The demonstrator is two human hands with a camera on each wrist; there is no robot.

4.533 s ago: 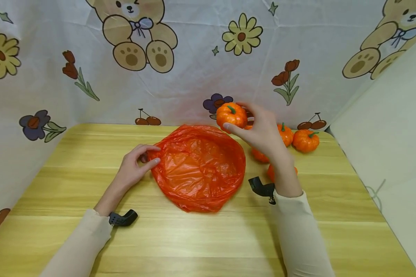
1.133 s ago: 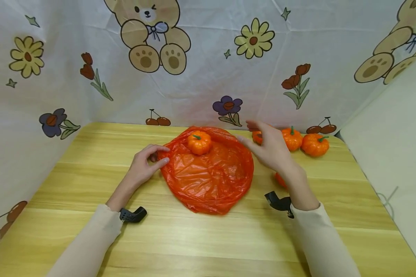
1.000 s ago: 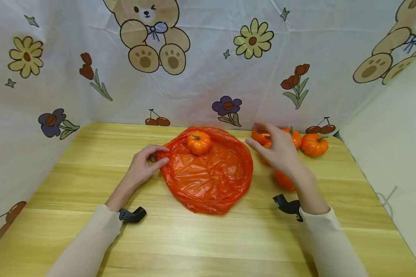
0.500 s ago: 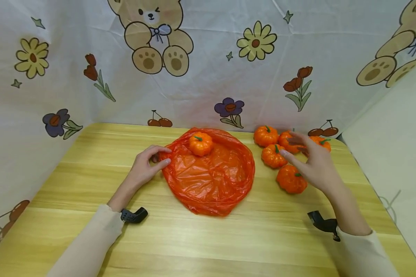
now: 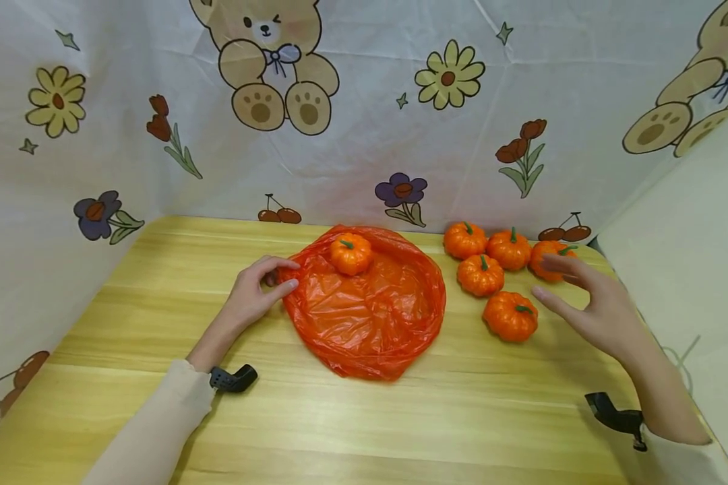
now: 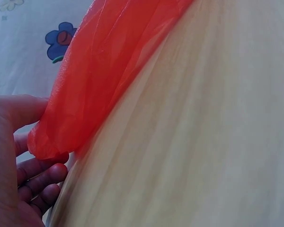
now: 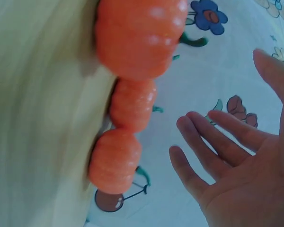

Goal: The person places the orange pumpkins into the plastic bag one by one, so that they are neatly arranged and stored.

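My left hand (image 5: 251, 293) holds the left rim of a red plastic bag (image 5: 367, 330), spread wide on the table. In the left wrist view, thumb and fingers lie on either side of the bag's edge. Inside the bag, at its back, sits one small orange pumpkin (image 5: 350, 254) with a green stem. My right hand (image 5: 600, 313) hovers at the right with fingers spread, holding nothing. Its fingertips partly cover the far-right pumpkin (image 5: 544, 267) in the head view. The front pumpkin (image 5: 508, 316) lies just left of that hand; the right wrist view shows the palm (image 7: 246, 189) apart from the pumpkins.
Three more pumpkins stand in the cluster right of the bag: one at the back left (image 5: 464, 240), one at the back middle (image 5: 509, 249) and one before them (image 5: 480, 275). A printed cloth (image 5: 352, 162) hangs behind the wooden table (image 5: 315, 431). A pale wall (image 5: 698, 269) rises at right.
A pumpkin held by my right hand has been let go inside the bag. Over the last second that hand has moved right and toward me, uncovering the cluster. My left hand stays at the rim.
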